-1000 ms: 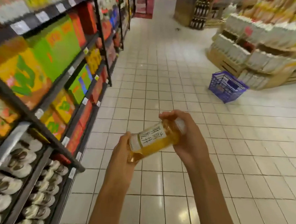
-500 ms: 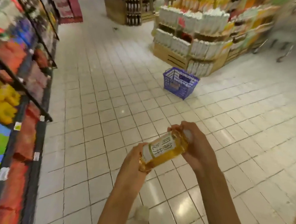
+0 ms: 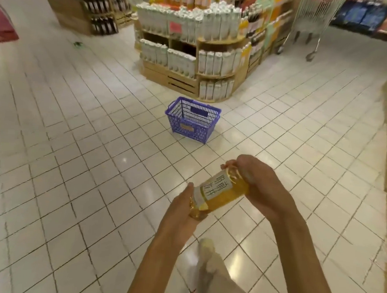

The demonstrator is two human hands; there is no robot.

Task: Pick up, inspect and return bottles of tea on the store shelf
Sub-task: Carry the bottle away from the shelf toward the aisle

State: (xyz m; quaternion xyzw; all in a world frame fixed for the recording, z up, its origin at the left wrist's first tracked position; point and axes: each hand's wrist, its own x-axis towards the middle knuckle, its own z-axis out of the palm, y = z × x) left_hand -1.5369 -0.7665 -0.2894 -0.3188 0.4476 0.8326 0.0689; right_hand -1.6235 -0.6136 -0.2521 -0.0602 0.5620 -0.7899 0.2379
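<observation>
I see the tea bottle lying almost on its side in the air, low in the middle of my view. Its long way runs from lower left to upper right, with the top end pointing up and away to the right.

My left hand cups the bottom end, with its fingers curled round it. My right hand wraps over the top end, fingers bent round the neck, so the cap is hidden. Both bare arms reach up from the bottom edge.

The bottle is clear and smooth, full of yellow-gold tea, with a white paper label that has dark writing on it.

Under it is a shiny floor of pale square tiles. A purple plastic basket with mesh sides sits on the floor well past my hands. Behind it stands a wooden display stand stacked with white cartons.
</observation>
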